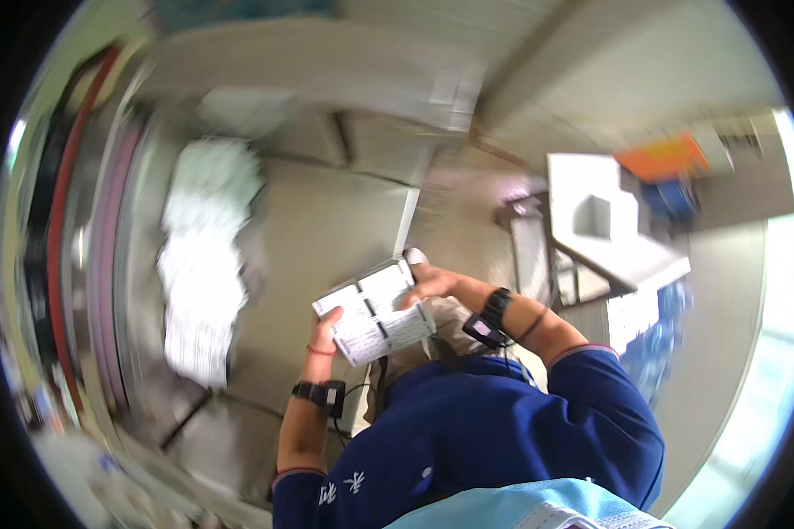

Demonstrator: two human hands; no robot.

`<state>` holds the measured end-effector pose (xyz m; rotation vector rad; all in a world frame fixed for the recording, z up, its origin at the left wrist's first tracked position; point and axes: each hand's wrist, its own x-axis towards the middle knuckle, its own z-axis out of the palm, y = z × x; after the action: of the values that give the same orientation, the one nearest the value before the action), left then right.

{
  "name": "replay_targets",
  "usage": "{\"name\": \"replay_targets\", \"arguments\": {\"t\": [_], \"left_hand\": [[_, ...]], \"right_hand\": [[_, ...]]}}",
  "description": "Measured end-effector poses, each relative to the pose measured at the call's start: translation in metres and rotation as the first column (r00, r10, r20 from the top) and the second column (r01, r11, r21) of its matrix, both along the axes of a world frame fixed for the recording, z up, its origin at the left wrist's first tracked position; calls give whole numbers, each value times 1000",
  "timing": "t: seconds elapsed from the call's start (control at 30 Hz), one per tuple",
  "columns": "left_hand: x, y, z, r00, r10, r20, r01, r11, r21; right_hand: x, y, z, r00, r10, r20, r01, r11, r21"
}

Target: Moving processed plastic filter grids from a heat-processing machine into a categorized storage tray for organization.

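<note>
In front of my body I hold a white rectangular stack of printed sheets (375, 310), with small dark print and a dark band across its middle. It looks slightly tilted. My left hand (325, 330) grips its left edge, thumb lying on top and the other fingers hidden underneath. At the upper right corner, my right hand (432, 280) clasps it with the thumb on the printed face. Whether it is loose sheets or a flat pack, I cannot tell through the blur.
To my left a long row of white paper stacks (205, 273) lies along a shelf or bench. A white table (582, 212) on the right carries a white box (615, 216); beyond are an orange item (663, 157) and a blue container (670, 199). Blue-tinted clear bottles (653, 353) stand below.
</note>
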<state>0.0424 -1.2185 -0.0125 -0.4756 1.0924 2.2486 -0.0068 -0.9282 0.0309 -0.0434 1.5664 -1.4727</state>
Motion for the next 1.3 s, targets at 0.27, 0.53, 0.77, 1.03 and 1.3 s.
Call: {"name": "replay_targets", "arguments": {"t": [0.27,0.53,0.77,1.03,1.3], "left_hand": [[-43,197,15,970,-228,84,213,964,156],[-42,417,10,946,-324,3,315,921,228],[-69,631,-33,917,-391,-81,400,889,224],[-89,804,-141,914,-401,-54,403,891,208],[-96,899,-233,933,-359,33,358,933,42]], "right_hand": [[54,177,20,926,-376,-14,376,926,0],[147,413,99,333,-560,-759,940,260,221],[222,598,86,374,-28,-927,905,-208,371],[212,650,57,512,-149,-846,831,-163,531],[198,674,41,560,-248,-790,793,-116,598]]}}
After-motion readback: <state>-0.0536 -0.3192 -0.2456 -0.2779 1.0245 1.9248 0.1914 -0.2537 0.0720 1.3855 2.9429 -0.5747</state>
